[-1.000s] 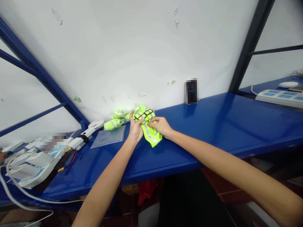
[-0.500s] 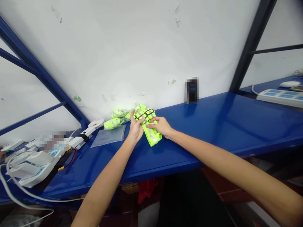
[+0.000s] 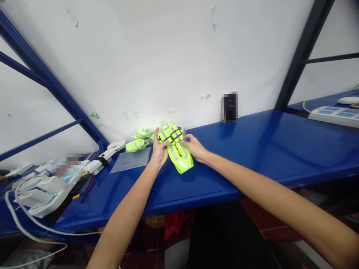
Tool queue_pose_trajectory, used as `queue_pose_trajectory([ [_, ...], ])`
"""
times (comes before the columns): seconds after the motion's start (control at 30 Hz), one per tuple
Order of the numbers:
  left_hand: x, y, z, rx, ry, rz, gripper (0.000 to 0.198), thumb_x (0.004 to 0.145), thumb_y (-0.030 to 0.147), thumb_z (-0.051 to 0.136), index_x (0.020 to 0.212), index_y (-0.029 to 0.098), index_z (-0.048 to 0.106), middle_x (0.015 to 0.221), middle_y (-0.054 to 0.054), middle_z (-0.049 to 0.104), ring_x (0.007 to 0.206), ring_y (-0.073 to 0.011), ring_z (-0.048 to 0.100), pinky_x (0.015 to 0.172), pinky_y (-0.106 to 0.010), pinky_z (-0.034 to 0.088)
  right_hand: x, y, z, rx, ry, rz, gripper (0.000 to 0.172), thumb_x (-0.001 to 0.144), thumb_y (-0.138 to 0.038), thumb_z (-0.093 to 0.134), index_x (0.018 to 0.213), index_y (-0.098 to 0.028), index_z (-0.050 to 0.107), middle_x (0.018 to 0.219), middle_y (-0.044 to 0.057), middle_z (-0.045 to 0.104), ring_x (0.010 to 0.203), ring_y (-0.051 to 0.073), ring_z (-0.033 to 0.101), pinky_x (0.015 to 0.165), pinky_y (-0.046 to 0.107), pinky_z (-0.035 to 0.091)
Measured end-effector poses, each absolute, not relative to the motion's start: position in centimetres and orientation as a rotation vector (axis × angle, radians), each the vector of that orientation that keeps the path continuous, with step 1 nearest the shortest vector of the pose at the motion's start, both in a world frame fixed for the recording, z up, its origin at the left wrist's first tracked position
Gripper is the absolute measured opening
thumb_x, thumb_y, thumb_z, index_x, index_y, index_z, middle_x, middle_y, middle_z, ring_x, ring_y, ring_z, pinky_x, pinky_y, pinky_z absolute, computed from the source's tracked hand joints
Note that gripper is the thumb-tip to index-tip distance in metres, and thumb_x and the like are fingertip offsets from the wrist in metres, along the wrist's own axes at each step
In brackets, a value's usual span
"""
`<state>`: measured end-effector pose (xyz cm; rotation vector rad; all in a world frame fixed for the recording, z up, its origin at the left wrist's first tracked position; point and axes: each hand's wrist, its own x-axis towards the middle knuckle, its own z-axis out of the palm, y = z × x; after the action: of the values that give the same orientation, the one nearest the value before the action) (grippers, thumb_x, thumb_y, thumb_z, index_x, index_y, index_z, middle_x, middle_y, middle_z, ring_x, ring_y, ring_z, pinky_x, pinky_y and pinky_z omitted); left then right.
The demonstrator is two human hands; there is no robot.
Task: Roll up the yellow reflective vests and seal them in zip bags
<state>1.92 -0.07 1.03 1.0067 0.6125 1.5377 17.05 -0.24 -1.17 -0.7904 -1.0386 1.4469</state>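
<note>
A neon yellow-green cloth bundle (image 3: pixel 179 158) with grey reflective strips and black cords lies between both hands, over the blue table. My left hand (image 3: pixel 159 149) grips its left side, thumb on top of the cloth. On the right edge, my right hand (image 3: pixel 195 148) pinches the cloth by the black cord. A loop of the cloth hangs down toward the table's front edge. Behind my left hand, more yellow-green rolls (image 3: pixel 136 145) in clear plastic rest by the wall. A flat clear zip bag (image 3: pixel 130 160) lies left of my left hand.
On the blue table (image 3: pixel 252 149), a dark box (image 3: pixel 230 108) stands against the wall. At the left are a white fan (image 3: pixel 117 145), power strips (image 3: pixel 46 198) with plugs, and cables. Another power strip (image 3: pixel 333 116) sits far right.
The rolled part of the cloth is spread flatter, with its crossed black cords more visible, and the lower loop has opened wider. My right hand has shifted to the bundle's right edge.
</note>
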Motion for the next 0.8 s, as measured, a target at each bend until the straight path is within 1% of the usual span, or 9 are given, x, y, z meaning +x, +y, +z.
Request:
queue_pose_trajectory([
  [0.07,1.9,0.1,0.9,1.000,0.630,1.548,0.100,0.052,-0.002,0.061,0.141,0.035,0.035,0.116,-0.003,0.063,0.107,-0.0187,0.061,0.093,-0.031,0.047,17.1,-0.2,-1.4,-0.762,-1.054,1.498,0.038,0.074,-0.014,0.067,0.108,-0.021,0.052,0.077,0.000,0.069,0.066,0.019,0.067,0.068,0.035,0.055],
  [0.13,1.8,0.2,0.7,1.004,0.640,1.554,0.094,0.049,-0.003,0.059,0.135,0.032,0.042,0.110,-0.002,0.065,0.103,-0.0185,0.061,0.090,-0.030,0.048,17.2,-0.1,-1.6,-0.743,-1.091,1.531,0.044,0.075,-0.011,0.067,0.115,-0.019,0.052,0.084,0.003,0.072,0.071,0.019,0.068,0.077,0.038,0.055],
  [0.23,1.6,0.4,0.6,1.075,0.636,1.523,0.077,0.047,-0.002,0.058,0.120,0.025,0.052,0.099,-0.001,0.066,0.101,-0.0200,0.062,0.087,-0.030,0.048,17.5,-0.1,-1.7,-0.730,-1.164,1.541,0.044,0.075,-0.008,0.066,0.116,-0.017,0.054,0.087,0.005,0.073,0.077,0.021,0.070,0.084,0.041,0.055],
  [0.33,1.4,0.4,0.5,1.134,0.632,1.496,0.066,0.046,-0.001,0.056,0.107,0.023,0.055,0.092,0.000,0.065,0.096,-0.0202,0.062,0.082,-0.031,0.049,17.9,0.0,-1.6,-0.715,-1.283,1.525,0.037,0.075,-0.008,0.066,0.111,-0.017,0.060,0.089,0.005,0.074,0.082,0.021,0.070,0.088,0.043,0.054],
  [0.47,1.3,0.2,0.5,1.124,0.642,1.479,0.066,0.043,-0.004,0.055,0.103,0.024,0.053,0.086,0.002,0.064,0.088,-0.0185,0.062,0.078,-0.030,0.049,18.2,0.1,-1.7,-0.710,-1.359,1.499,0.032,0.077,-0.009,0.066,0.108,-0.017,0.062,0.088,0.004,0.074,0.080,0.021,0.071,0.088,0.044,0.053],
  [0.6,1.5,0.0,0.6,1.116,0.626,1.469,0.066,0.044,-0.003,0.054,0.104,0.025,0.053,0.088,0.002,0.063,0.091,-0.0186,0.061,0.079,-0.029,0.048,18.1,0.1,-1.8,-0.718,-1.402,1.451,0.029,0.078,-0.010,0.065,0.106,-0.017,0.062,0.084,0.004,0.074,0.079,0.022,0.070,0.085,0.043,0.055],
  [0.7,1.7,0.0,0.7,1.091,0.624,1.469,0.070,0.044,-0.003,0.053,0.107,0.026,0.053,0.089,0.003,0.061,0.092,-0.0179,0.061,0.079,-0.028,0.048,18.0,0.1,-1.7,-0.731,-1.448,1.416,0.028,0.080,-0.010,0.063,0.107,-0.017,0.061,0.083,0.004,0.074,0.080,0.022,0.070,0.083,0.041,0.056],
  [0.77,1.7,0.1,0.6,1.073,0.625,1.470,0.072,0.043,-0.003,0.053,0.108,0.027,0.053,0.089,0.003,0.061,0.091,-0.0174,0.060,0.077,-0.027,0.047,18.0,0.1,-1.6,-0.737,-1.478,1.392,0.030,0.080,-0.010,0.063,0.109,-0.016,0.059,0.084,0.004,0.073,0.079,0.021,0.070,0.081,0.040,0.056],
  [0.8,1.7,0.2,0.6,1.067,0.624,1.469,0.072,0.043,-0.003,0.052,0.108,0.027,0.053,0.089,0.003,0.061,0.089,-0.0169,0.060,0.075,-0.027,0.047,18.0,0.1,-1.6,-0.731,-1.488,1.378,0.034,0.080,-0.010,0.063,0.113,-0.016,0.058,0.085,0.003,0.073,0.078,0.021,0.069,0.080,0.039,0.056],
])
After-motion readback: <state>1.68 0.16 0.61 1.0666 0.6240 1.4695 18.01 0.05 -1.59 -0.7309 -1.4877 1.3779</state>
